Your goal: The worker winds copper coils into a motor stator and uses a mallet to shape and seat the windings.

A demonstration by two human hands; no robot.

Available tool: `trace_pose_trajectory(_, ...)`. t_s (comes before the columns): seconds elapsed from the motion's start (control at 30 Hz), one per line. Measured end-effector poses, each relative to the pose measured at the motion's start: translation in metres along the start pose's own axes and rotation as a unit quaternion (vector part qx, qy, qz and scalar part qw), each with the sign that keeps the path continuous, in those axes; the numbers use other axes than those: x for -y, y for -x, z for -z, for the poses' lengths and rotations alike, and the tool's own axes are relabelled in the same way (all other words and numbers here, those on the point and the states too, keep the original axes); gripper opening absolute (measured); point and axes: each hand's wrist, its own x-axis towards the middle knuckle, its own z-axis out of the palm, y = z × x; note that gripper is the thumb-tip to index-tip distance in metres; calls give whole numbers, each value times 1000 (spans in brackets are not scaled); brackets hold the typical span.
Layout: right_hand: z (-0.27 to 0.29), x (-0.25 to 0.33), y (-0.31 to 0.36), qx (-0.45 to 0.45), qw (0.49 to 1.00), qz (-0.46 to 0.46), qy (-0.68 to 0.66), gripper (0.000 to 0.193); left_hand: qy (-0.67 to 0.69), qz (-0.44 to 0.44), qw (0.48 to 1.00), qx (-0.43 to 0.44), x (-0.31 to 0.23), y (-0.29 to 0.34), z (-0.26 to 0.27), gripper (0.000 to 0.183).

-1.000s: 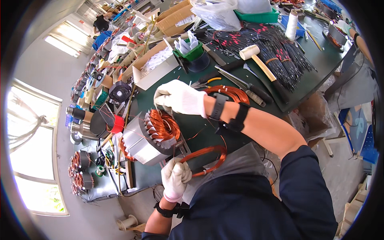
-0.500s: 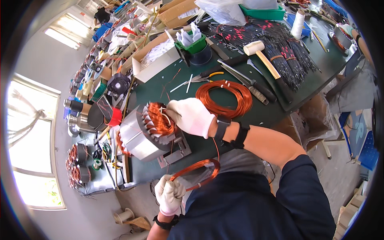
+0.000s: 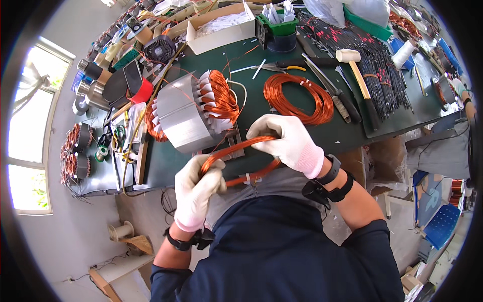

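Note:
Between my gloved hands I hold a looped coil of copper wire (image 3: 239, 146) in front of my body. My left hand (image 3: 197, 189) is closed around its left end. On the right, my right hand (image 3: 287, 141) pinches the upper strand between thumb and fingers. Just beyond stands a grey metal motor stator (image 3: 183, 115), lying on its side on the bench. Copper windings (image 3: 220, 98) bulge from its right end, with white insulation slips between them and a white cord looped beside them. Right of the stator, a larger round bundle of copper wire (image 3: 298, 100) lies flat.
On the dark green bench (image 3: 221, 60) lie a mallet (image 3: 354, 70), pliers (image 3: 282, 67) and long blades. Bundles of black sleeved leads (image 3: 372, 75) fill the far right. A carton of white slips (image 3: 221, 27) stands behind the stator; a red holder (image 3: 141, 90) is at left. Another person's hand (image 3: 459, 88) shows far right.
My right hand has left the stator windings and come down to grip the copper coil. My left hand has risen with the coil. The view has shifted, so the bench appears higher.

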Motion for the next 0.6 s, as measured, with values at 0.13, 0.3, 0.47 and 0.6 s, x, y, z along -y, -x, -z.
trace_pose_trajectory(0.13,-1,-5,7,-58,975,170,133,17,-108,68,991,47,-12,-11,15,23)
trace_pose_trajectory(0.3,5,7,18,-20,999,26,41,21,68,1,994,81,9,3,14,32)
trace_pose_trajectory(0.47,-3,29,17,-61,951,150,265,48,212,-7,975,69,16,-5,11,23)
trace_pose_trajectory(0.6,-25,26,28,-68,766,309,559,74,226,11,973,40,0,-4,-5,29)
